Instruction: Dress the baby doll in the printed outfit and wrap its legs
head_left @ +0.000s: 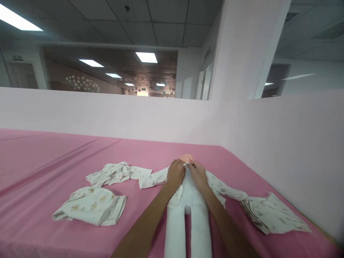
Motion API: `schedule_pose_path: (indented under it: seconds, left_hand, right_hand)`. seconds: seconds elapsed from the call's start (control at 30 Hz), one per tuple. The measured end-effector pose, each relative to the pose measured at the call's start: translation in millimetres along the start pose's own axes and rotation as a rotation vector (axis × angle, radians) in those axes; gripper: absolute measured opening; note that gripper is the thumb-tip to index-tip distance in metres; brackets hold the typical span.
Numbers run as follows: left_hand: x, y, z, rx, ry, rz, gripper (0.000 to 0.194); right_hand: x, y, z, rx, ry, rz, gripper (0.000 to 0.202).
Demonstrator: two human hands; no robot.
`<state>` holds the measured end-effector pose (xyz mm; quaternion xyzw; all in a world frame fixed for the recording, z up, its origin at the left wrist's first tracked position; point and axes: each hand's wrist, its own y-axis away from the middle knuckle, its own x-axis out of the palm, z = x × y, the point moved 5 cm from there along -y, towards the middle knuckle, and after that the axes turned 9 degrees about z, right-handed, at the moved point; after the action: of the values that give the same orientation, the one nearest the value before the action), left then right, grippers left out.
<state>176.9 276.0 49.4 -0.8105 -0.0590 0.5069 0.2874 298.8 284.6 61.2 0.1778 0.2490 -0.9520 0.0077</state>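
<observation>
Left hand (176, 174), right hand (198, 175): grips pinched tight on printed shirt (176, 199) at neck of baby doll (190, 195), seemingly keeping edges together.

From where I stand, I can see a soft white doll (190, 195) lying flat on its back on a big pink cloth (53, 157), with its round pinkish head at the far end and its two straight legs a little bit apart. It has on a little white shirt (221, 187) with tiny pictures all over it, and the sleeves stick out to both sides like wings. The shirt is bunched up at the neck but open lower down, so the doll's plain white tummy shows.
</observation>
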Motion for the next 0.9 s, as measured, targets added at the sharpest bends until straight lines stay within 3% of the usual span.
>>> schedule_pose_path:
  seconds: [0.33, 0.53, 0.9]
  left_hand:
    - [-7.0, 2.0, -4.0, -0.005, 0.004, 0.010, 0.022]
    - [-2.6, 0.0, 2.5, -0.050, -0.041, 0.023, 0.024]
    - [-7.0, 0.0, -0.6, -0.043, -0.101, -0.016, 0.022]
  right_hand:
    - [-0.2, 2.5, 2.9, -0.029, 0.061, 0.034, 0.034]
    - [-0.1, -2.7, -3.3, -0.009, 0.107, 0.045, 0.040]
    - [0.7, 0.7, 4.5, 0.034, 0.251, 0.020, 0.034]
